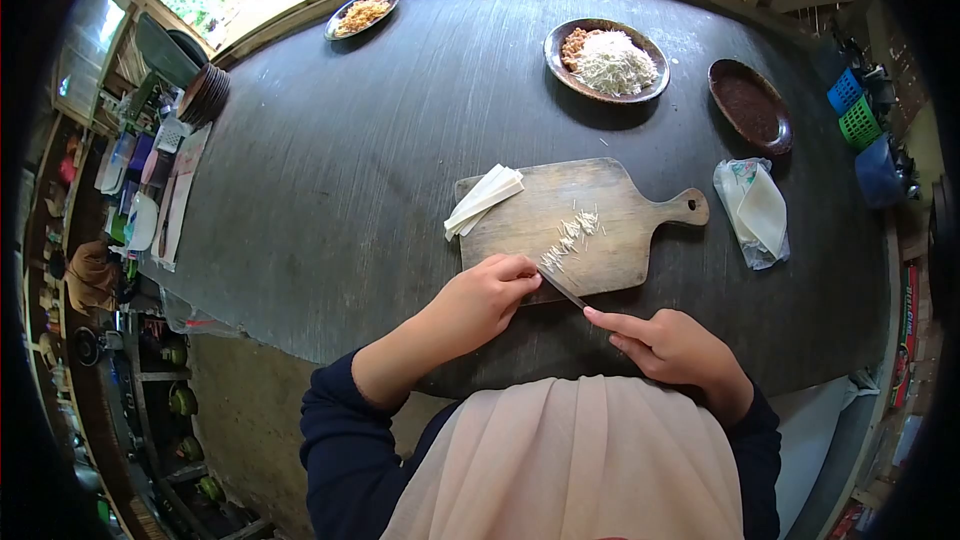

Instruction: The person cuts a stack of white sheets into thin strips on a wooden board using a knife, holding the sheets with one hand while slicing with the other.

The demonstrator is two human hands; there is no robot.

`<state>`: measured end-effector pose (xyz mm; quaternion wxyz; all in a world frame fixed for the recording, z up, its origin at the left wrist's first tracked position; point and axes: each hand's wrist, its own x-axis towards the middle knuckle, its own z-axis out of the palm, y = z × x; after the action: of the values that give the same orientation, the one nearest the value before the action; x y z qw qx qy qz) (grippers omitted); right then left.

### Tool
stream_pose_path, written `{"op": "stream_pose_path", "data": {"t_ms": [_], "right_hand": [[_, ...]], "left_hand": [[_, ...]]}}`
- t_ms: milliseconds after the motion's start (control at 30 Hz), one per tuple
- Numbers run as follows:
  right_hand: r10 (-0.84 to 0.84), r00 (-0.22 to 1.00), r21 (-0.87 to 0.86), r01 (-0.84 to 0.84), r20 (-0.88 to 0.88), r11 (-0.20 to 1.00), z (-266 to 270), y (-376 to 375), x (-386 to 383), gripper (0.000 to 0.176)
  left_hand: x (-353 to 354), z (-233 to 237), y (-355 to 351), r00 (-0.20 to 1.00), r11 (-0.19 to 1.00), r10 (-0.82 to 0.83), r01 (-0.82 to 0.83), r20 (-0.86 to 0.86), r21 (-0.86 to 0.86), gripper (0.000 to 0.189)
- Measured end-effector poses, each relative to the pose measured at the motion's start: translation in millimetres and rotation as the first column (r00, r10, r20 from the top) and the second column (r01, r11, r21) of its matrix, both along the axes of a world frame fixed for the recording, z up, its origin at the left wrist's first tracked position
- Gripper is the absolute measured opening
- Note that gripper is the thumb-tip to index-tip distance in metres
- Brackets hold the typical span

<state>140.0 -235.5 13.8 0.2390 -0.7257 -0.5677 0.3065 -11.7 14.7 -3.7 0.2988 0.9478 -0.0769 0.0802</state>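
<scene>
A wooden cutting board (622, 240) with a handle at its right lies on the dark table in front of me. My left hand (488, 292) rests at the board's near edge, fingers bent and pressed together; what they hold is hidden. Gripped in my right hand (672, 344) is a knife (564, 289), its blade slanting up to my left fingertips, the index finger stretched along it. Just beyond the blade, small white slivers (576, 231) are scattered over the wood. Several flat white strips (485, 199) lie piled across the board's far left corner.
Farther back stands a plate (551, 52) heaped with white shreds and brown bits. An oval dark dish (750, 108) and a plastic packet (752, 212) lie at the right. Another filled plate (392, 0) sits back left, near stacked brown dishes (203, 93).
</scene>
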Motion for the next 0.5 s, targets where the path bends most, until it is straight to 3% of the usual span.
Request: {"op": "stream_pose_path", "data": {"t_ms": [500], "right_hand": [[0.030, 0.997, 0.042, -0.027, -0.067, 0.999, -1.1, -4.8, 4.8, 0.050]], "left_hand": [[-1.7, 1.1, 0.3, 0.999, 1.000, 0.019, -0.020, -0.050, -0.014, 0.032]]}}
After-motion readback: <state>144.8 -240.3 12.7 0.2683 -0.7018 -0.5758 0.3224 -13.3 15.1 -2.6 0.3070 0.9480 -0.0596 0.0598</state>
